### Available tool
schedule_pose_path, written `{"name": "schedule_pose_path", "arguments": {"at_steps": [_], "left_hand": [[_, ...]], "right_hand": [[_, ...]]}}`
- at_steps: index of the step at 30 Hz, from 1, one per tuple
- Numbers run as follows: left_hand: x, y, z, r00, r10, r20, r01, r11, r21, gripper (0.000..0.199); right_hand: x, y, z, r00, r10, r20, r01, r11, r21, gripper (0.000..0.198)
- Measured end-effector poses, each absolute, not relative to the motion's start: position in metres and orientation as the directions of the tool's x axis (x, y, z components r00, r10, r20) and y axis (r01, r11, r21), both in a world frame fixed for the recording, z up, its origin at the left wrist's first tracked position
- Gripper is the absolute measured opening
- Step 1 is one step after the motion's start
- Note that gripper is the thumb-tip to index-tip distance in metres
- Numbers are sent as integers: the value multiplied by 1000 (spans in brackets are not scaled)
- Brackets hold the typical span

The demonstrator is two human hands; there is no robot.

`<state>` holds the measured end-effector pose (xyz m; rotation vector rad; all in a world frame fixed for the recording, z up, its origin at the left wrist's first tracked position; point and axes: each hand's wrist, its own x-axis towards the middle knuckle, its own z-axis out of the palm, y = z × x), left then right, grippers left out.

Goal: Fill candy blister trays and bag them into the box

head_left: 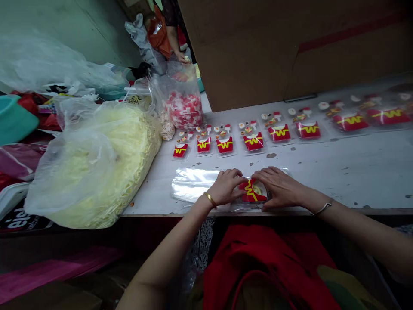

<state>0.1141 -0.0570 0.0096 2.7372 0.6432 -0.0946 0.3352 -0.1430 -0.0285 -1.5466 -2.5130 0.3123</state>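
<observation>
Below the near edge of the worktop [364,176], red cloth [254,262] covers the person's front. Just over that edge, the left hand [227,187] and right hand [279,187] grip a red piece [253,191] with a yellow W between them, fingers curled about its opposite ends. A gold bracelet [210,200] circles the left wrist, a silver one [322,208] the right. Beside the left hand, clear sleeves [190,181] lie flat, reaching partly behind it. At far left rests a big clear bag of pale yellow shreds [132,172]. Beyond the hands, eight clear packs [225,145] run in a row, each with a red, W-marked piece and smaller bits above it. Farther back stand a bag of red-and-white pieces [183,107] and a large cardboard box [258,56]. Another person's hand [182,57] is near that bag's top.
</observation>
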Motion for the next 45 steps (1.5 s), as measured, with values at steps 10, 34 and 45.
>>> {"name": "schedule_pose_path", "arguments": {"at_steps": [10, 34, 45], "left_hand": [[132, -16, -3, 947, 171, -270, 281, -848, 450, 16], [257, -30, 14, 913, 404, -55, 147, -201, 969, 28], [346, 12, 31, 417, 903, -105, -91, 157, 983, 39]], "right_hand": [[357, -198, -69, 391, 887, 244, 835, -231, -500, 70], [366, -164, -3, 364, 910, 198, 700, -127, -703, 23], [622, -299, -7, 817, 511, 267, 535, -844, -22, 42]]}}
